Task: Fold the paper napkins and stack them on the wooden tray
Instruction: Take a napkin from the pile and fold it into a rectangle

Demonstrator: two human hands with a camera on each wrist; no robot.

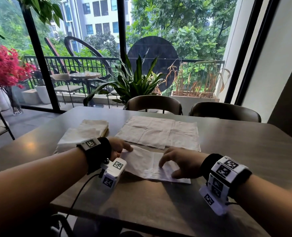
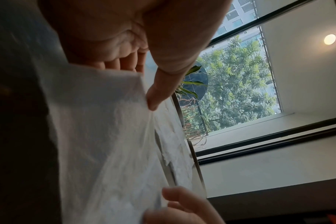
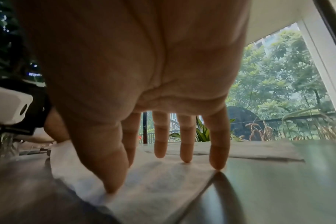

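A white paper napkin (image 1: 145,165) lies folded on the dark table in front of me. My left hand (image 1: 124,150) holds its far left corner, thumb (image 2: 155,97) on one side of the sheet (image 2: 105,136) and fingers behind it. My right hand (image 1: 169,168) rests on the napkin's right part with fingers spread, the fingertips (image 3: 186,157) pressing the paper (image 3: 153,186) flat. A stack of folded napkins (image 1: 83,134) sits at the left, with a thin tan edge of the tray (image 1: 105,131) showing beneath it.
Several unfolded napkins (image 1: 160,132) lie spread just beyond my hands. Two chairs (image 1: 154,104) stand at the table's far side before a large window. Bare table (image 1: 244,151) lies to the right and near me.
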